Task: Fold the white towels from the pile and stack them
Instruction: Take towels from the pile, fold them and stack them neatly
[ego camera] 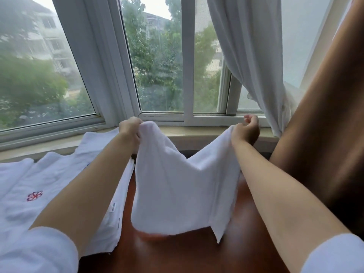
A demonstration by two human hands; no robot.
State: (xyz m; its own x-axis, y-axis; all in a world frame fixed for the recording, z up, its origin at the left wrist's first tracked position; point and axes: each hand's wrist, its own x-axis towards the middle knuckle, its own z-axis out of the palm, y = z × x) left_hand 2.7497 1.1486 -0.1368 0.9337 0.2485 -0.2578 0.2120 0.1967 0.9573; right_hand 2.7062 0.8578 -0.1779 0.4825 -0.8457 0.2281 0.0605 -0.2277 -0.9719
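Sleeves pushed back, your left hand (pixel 131 129) and right hand (pixel 246 131) each pinch a top corner of the white towel (pixel 183 192), hanging above the wooden table (pixel 177 257), probably to straighten it for folding.

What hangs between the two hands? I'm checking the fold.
In the head view, one white towel sags between the left hand and right hand, above the red-brown table.
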